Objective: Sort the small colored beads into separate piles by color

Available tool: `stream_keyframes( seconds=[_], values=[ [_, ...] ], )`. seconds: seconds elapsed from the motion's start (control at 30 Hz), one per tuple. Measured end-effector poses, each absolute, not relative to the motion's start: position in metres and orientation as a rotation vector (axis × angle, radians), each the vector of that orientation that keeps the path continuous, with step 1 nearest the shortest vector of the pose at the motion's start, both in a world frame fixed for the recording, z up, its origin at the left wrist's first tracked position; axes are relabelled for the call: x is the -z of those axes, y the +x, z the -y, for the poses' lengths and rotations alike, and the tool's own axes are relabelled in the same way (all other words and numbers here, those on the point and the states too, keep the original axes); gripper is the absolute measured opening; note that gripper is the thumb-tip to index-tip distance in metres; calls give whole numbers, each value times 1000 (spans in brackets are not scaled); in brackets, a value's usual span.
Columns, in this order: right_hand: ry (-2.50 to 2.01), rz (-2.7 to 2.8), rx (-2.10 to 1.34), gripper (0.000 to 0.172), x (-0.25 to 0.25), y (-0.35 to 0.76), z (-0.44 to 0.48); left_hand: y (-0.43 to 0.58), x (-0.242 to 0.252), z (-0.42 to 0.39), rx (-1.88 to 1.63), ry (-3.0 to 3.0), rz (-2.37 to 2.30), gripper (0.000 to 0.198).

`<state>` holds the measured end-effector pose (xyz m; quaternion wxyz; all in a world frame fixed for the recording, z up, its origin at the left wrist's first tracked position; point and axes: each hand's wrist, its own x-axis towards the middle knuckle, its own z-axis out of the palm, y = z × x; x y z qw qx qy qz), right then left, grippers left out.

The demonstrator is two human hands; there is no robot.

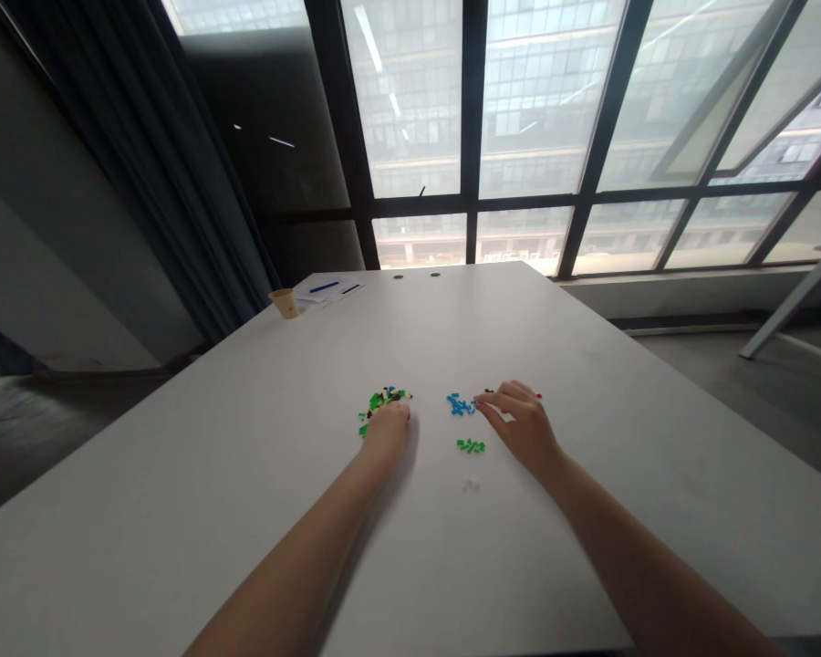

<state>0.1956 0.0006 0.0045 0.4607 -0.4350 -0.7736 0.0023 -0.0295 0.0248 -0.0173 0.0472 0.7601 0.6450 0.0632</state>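
Filling the top of the frame is the tall black-framed window wall (520, 109), with a dark blue curtain (164, 182) hanging down the upper left. Below it the broad pale grey table (212, 511) takes over the lower two thirds, its far edge running just under the glass, its left edge slanting down to the lower left and its right edge dropping off towards the lower right. There is plenty of bare tabletop on every side of the hands, and everything small sits bunched at the centre. The left hand (387, 427) is at centre frame, knuckles up and fingers curled down onto the mixed heap of tiny green, black and yellow plastic pieces (383, 399). I can't tell whether anything is pinched inside that curl. The right hand (524, 424) is just right of centre, palm down and loosely arched, its forefinger tip reaching the edge of the small cluster of blue plastic pieces (460, 404). Whether it has a piece there is too small to tell. Just below the blue cluster lies a little group of green pieces (471, 445), and lower again a few white pieces (472, 483), both apart from the hands. Far off at the table's upper-left corner stand a tan paper cup (284, 303) and white sheets with a blue pen (328, 289), close to the edge.
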Motion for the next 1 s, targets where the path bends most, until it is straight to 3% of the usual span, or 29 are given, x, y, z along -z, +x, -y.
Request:
stream_keyframes(
  seconds=[0.33, 0.73, 1.0],
  values=[
    [-1643, 2004, -215, 15, 35, 194, -25, -28, 22, -27, -323, 2305, -1928, 23],
    [-1775, 2071, -105, 14, 39, 174, -26, -25, 16, -25, -341, 2295, -1855, 25],
    [-1692, 1974, -81, 22, 40, 181, -27, -26, 24, -31, -662, 2291, -1700, 30]
  ],
)
